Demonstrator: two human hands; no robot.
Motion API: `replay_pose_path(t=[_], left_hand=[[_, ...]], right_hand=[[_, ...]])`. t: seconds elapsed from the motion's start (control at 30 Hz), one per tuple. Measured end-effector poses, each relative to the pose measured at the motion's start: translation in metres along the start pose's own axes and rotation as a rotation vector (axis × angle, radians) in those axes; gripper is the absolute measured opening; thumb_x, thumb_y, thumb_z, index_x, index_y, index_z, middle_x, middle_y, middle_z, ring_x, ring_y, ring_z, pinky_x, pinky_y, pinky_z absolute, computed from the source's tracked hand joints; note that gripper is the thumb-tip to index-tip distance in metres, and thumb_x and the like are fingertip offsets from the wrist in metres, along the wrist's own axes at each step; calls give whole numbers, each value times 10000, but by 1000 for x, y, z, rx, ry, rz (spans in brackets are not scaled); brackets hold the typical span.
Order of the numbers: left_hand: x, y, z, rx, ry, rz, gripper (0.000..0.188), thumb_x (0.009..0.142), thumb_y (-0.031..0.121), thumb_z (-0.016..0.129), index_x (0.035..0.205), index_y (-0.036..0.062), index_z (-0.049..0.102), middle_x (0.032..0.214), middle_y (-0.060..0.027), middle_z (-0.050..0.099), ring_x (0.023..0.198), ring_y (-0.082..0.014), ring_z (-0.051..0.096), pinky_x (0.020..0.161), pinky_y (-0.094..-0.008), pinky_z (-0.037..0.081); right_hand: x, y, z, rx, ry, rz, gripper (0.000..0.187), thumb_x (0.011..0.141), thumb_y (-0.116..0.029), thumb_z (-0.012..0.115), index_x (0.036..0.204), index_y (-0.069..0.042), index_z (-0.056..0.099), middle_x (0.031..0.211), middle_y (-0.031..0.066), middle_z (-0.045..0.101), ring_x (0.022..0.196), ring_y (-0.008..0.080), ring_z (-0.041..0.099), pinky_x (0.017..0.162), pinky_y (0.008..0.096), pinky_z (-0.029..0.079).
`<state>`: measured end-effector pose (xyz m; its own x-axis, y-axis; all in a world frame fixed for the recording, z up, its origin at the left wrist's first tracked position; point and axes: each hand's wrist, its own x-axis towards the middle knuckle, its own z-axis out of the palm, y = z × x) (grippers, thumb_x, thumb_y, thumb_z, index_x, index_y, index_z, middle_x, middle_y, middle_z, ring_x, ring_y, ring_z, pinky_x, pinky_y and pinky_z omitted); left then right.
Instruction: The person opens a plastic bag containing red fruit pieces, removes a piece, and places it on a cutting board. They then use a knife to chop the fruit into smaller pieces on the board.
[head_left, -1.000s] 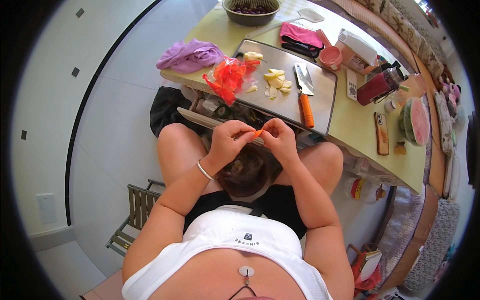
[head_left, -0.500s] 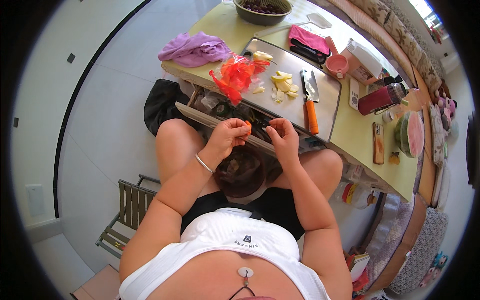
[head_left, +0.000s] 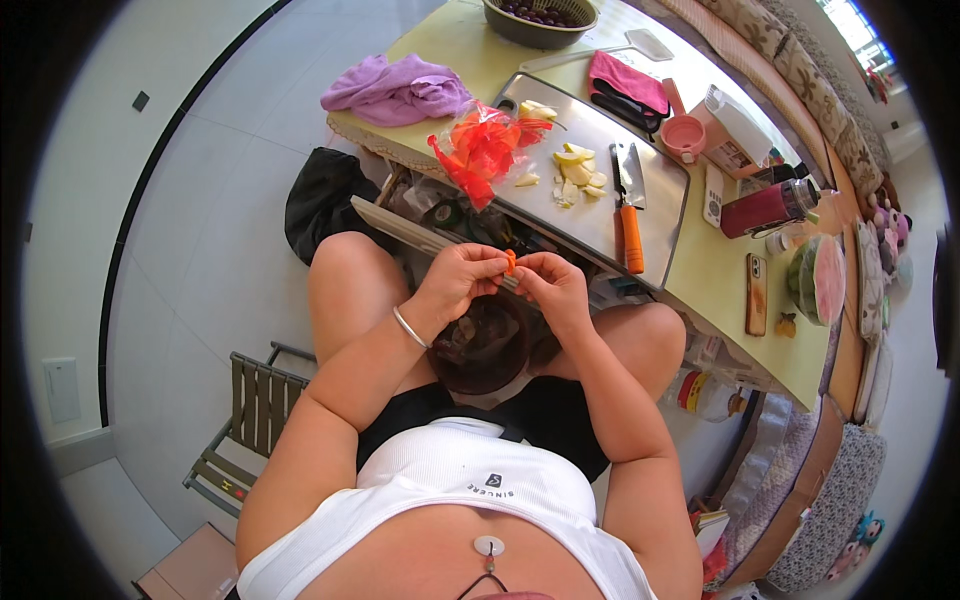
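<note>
On my feed, a slatted folding stool (head_left: 262, 405) stands at the far left, then a black bag (head_left: 333, 200) on the floor beside the open drawer (head_left: 405, 222). A purple cloth (head_left: 395, 90) lies bunched on the table's near-left corner. The left hand (head_left: 464, 278) pinches a small orange piece (head_left: 510, 262) between thumb and fingertips, above a dark round container (head_left: 475, 362) between the knees; a red and clear plastic bag (head_left: 478, 150) lies beyond it. The right hand (head_left: 556, 290) meets the piece from the other side, thumb and forefinger nearly together; at this size I can't tell whether they grip it or only touch it. Past them, the cutting board (head_left: 585, 222) carries pale slices (head_left: 578, 172) and an orange-handled cleaver (head_left: 628, 205). Rightmost on the table I see a phone (head_left: 757, 295), a maroon flask (head_left: 765, 210) and a cut watermelon (head_left: 822, 280).
</note>
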<state>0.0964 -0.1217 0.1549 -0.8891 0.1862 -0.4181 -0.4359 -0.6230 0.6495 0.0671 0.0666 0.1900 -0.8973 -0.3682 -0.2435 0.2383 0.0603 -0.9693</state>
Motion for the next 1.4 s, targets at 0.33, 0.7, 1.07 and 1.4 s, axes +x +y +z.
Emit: replay_pose_path(t=[0.33, 0.7, 1.07, 1.4], left_hand=[[-2, -1, 9, 68, 28, 38, 102, 938, 110, 705, 1006, 35, 717, 897, -48, 721, 724, -111, 662, 662, -234, 543], [0, -5, 8, 115, -35, 42, 94, 948, 129, 693, 988, 45, 705, 853, -17, 694, 710, -86, 629, 661, -220, 530], [-7, -30, 15, 408, -16, 236, 81, 950, 101, 657, 989, 36, 686, 841, 26, 639, 685, -45, 509, 614, -201, 409], [-7, -26, 36, 822, -75, 532, 91, 939, 73, 643, 951, -14, 665, 828, -13, 618, 772, -105, 573, 731, -258, 480]], right_hand=[[1, 2, 1, 71, 33, 12, 117, 927, -110, 721, 985, -12, 693, 831, 21, 709, 647, 60, 622, 555, 186, 462], [1, -3, -2, 7, 32, 59, 107, 919, -111, 721, 902, -19, 670, 793, 8, 695, 657, 63, 624, 569, 206, 479], [-1, 2, 0, -647, 73, -213, 114, 822, -67, 700, 848, 9, 619, 734, 101, 659, 655, 194, 659, 614, 313, 513], [-1, 14, -25, 643, 62, 346, 86, 829, 14, 663, 886, -25, 611, 750, 31, 580, 561, 88, 491, 496, 207, 340]])
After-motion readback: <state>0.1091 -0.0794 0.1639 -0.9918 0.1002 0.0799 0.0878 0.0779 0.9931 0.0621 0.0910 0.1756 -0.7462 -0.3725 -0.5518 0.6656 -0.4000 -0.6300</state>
